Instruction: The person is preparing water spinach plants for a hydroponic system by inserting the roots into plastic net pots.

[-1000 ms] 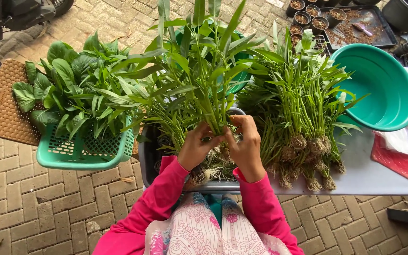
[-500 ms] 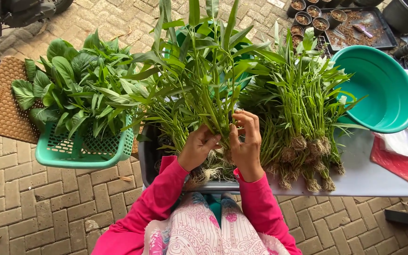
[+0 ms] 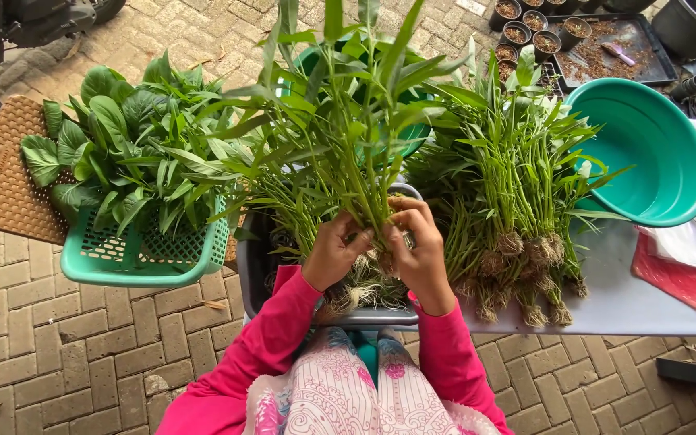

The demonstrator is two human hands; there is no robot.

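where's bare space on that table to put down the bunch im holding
Both hands, left hand and right hand, grip the bunch of greens. Bare grey table shows between the rooted bundles and the red cloth, below the teal basin. It is crowded in the grey tub and the green basket, which is full of leaves.

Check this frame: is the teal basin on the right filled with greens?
No, the teal basin holds no greens; the bundled greens lie on the table beside it.
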